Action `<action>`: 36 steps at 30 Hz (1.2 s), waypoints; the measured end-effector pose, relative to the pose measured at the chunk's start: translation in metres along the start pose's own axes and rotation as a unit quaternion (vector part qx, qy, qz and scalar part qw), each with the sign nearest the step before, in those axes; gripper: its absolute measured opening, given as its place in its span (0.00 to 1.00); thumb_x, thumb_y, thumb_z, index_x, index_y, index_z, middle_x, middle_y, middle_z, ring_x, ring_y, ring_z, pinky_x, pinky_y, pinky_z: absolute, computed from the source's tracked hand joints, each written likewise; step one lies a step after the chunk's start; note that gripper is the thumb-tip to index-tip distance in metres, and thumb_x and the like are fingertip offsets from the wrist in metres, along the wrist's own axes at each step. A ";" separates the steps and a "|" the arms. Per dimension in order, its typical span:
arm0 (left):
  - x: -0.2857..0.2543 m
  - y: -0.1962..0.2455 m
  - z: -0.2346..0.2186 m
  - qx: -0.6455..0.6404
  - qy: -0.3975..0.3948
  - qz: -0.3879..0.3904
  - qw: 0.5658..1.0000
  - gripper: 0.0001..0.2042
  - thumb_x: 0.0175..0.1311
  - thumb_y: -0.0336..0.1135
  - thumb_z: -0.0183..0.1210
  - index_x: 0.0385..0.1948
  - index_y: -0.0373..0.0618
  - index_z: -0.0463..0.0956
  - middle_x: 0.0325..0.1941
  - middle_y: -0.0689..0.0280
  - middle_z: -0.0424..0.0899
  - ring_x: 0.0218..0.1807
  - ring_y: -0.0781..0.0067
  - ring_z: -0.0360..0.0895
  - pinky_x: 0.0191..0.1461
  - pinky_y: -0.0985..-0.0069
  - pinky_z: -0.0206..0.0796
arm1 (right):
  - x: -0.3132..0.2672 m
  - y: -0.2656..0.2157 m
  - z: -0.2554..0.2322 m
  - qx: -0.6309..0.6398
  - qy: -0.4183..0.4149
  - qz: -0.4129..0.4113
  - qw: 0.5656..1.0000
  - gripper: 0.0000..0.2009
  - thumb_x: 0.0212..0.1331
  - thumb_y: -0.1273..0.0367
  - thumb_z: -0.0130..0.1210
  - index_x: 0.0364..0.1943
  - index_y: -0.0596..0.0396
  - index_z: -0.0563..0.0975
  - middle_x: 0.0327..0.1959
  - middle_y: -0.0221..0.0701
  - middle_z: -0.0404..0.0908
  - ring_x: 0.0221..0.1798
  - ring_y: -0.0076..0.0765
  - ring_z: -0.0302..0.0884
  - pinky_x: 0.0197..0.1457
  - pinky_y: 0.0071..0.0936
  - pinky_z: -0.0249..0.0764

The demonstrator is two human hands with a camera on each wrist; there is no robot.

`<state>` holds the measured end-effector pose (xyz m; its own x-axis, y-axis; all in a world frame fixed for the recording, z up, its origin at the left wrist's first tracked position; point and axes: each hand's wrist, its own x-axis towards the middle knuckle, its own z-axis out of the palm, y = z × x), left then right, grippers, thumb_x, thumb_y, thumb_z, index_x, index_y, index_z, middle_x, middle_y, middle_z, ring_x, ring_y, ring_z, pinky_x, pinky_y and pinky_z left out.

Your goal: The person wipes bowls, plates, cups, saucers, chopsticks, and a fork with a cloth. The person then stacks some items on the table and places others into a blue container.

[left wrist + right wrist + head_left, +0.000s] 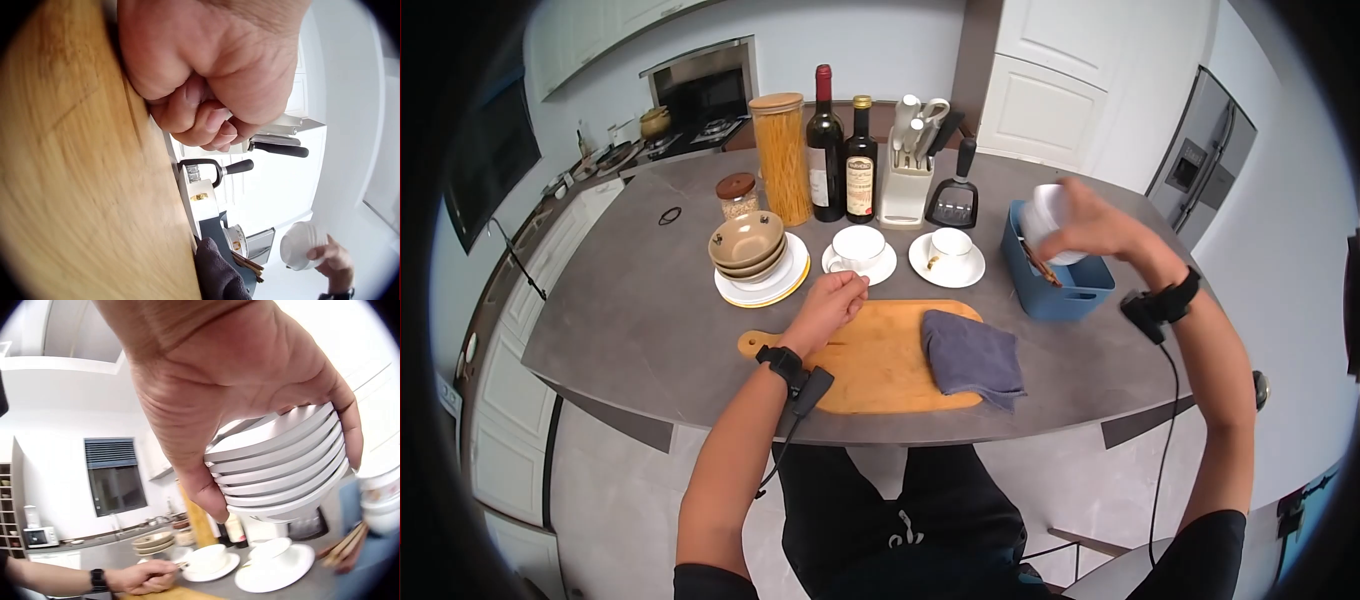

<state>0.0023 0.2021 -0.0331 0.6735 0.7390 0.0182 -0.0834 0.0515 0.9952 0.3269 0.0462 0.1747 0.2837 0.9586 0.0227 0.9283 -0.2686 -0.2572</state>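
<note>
Above the blue bin (1050,298), my right hand (1090,222) grips a stack of small white dishes (281,465) by its edges, thumb on one side and fingers on the other. In the bin sit white patterned bowls (382,497) and brown wooden sticks (1042,266). My left hand (828,308) is curled in a fist at the far edge of the wooden cutting board (865,370), holding nothing. Just beyond it is a white cup (860,245) on a saucer. Another white cup (950,243) on a saucer stands to its right.
A grey cloth (972,355) lies on the board's right part. Brown bowls (745,240) are stacked on white plates (785,290) at left. Behind stand a spaghetti jar (781,160), two bottles (826,165), a knife block (906,190) and a black-handled spatula (955,200).
</note>
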 end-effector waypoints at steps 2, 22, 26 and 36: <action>0.003 -0.001 0.000 0.001 0.002 -0.002 1.000 0.12 0.75 0.39 0.55 0.29 0.46 0.73 0.20 0.77 0.68 0.19 0.90 0.58 0.21 0.86 0.46 | -0.009 -0.044 0.033 -0.015 -0.021 -0.061 0.998 0.56 0.31 0.52 0.76 0.66 0.73 0.60 0.60 0.58 0.71 0.62 0.56 0.75 0.63 0.39 0.75; -0.018 -0.006 -0.007 -0.004 0.090 0.017 0.996 0.11 0.74 0.37 0.56 0.29 0.45 0.75 0.20 0.76 0.70 0.18 0.89 0.59 0.21 0.86 0.47 | 0.023 -0.143 0.166 -0.068 -0.166 -0.100 0.979 0.62 0.32 0.46 0.74 0.68 0.77 0.56 0.66 0.62 0.66 0.62 0.62 0.77 0.62 0.39 0.78; -0.015 -0.010 -0.008 -0.020 0.080 0.018 0.996 0.11 0.75 0.37 0.55 0.30 0.46 0.75 0.19 0.77 0.69 0.17 0.90 0.56 0.19 0.86 0.43 | 0.018 -0.148 0.165 -0.076 -0.165 -0.086 0.980 0.67 0.33 0.47 0.74 0.72 0.80 0.48 0.70 0.65 0.59 0.70 0.62 0.67 0.69 0.44 0.71; -0.017 -0.005 -0.008 0.021 0.068 -0.001 0.997 0.11 0.75 0.38 0.56 0.30 0.45 0.76 0.22 0.77 0.72 0.22 0.91 0.62 0.24 0.88 0.50 | -0.078 -0.078 0.113 0.049 -0.026 -0.224 0.973 0.41 0.50 0.54 0.73 0.63 0.69 0.70 0.58 0.55 0.77 0.64 0.59 0.73 0.67 0.43 0.71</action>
<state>-0.0147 0.1941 -0.0391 0.5674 0.8234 0.0049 -0.0491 0.0280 0.9984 0.2051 0.0033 0.0841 -0.1597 0.9815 0.1054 0.9275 0.1858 -0.3245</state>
